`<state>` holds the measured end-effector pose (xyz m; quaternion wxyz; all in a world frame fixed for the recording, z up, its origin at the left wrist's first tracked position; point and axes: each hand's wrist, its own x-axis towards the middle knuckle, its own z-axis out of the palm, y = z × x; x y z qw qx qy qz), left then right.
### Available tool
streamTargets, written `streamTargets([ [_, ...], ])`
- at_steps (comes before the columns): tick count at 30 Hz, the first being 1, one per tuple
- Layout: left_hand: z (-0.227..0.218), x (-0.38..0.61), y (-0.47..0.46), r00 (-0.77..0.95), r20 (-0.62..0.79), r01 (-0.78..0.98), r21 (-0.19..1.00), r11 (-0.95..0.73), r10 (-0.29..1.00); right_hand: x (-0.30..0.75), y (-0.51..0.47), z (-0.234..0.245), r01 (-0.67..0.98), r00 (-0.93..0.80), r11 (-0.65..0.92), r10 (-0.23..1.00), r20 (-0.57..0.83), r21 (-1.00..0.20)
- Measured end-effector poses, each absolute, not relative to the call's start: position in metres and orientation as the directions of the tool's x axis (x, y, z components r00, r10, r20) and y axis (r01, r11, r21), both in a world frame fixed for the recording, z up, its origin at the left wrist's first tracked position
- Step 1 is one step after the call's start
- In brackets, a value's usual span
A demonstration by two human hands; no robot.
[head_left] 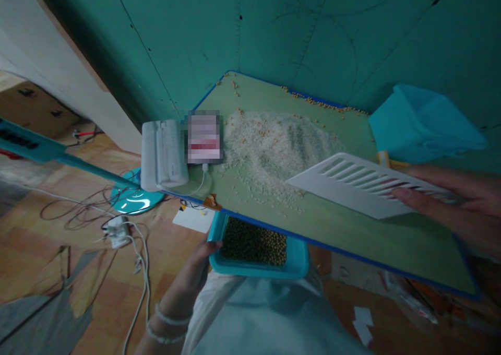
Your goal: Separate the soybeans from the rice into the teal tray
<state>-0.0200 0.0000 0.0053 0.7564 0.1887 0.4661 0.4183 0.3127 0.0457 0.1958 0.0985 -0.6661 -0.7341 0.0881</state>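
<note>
My right hand (438,196) grips a flat white slotted plastic piece (352,185), thumb on top, its pointed end by the near side of a pile of white rice-like grains (270,143). A few yellow beans lie scattered on and around the pile. Below the table's front edge, my left hand (203,258) holds a blue plastic bin (258,268) by its left rim, the thumb over the edge. Dark green beans (242,243) fill the bin's left part and yellow beans (277,245) its right part.
The green tabletop (336,240) has a blue edge. A screen device (204,138), blurred out, leans by a white box (164,154) at left. A tilted blue container (422,122) stands at back right. Yellow beans (321,103) line the wall edge. Cables (143,282) cross the floor.
</note>
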Motion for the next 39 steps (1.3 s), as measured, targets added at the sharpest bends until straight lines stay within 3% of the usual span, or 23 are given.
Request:
streamTargets([
  [3, 0.005, -0.013, 0.001, 0.227, -0.544, -0.437, 0.684, 0.584, 0.808, 0.324, 0.042, 0.191, 0.949, -0.074, 0.049, 0.995, -0.071, -0.311],
  [9, 0.005, -0.004, 0.002, 0.254, -0.552, -0.397, 0.689, 0.606, 0.794, 0.329, 0.040, 0.187, 0.957, -0.060, 0.022, 0.990, -0.125, -0.290],
  [22, 0.001, -0.004, -0.001, 0.273, -0.590, -0.389, 0.654, 0.648, 0.760, 0.338, 0.034, 0.180, 0.937, -0.202, 0.185, 0.979, -0.026, -0.297],
  [28, 0.006, 0.000, 0.003, 0.300, -0.535, -0.377, 0.694, 0.614, 0.790, 0.341, 0.028, 0.180, 0.915, -0.307, 0.298, 0.952, 0.009, -0.271],
  [39, 0.005, 0.007, 0.005, 0.331, -0.517, -0.343, 0.714, 0.611, 0.789, 0.342, 0.019, 0.180, 0.898, -0.389, 0.377, 0.921, -0.011, -0.226],
])
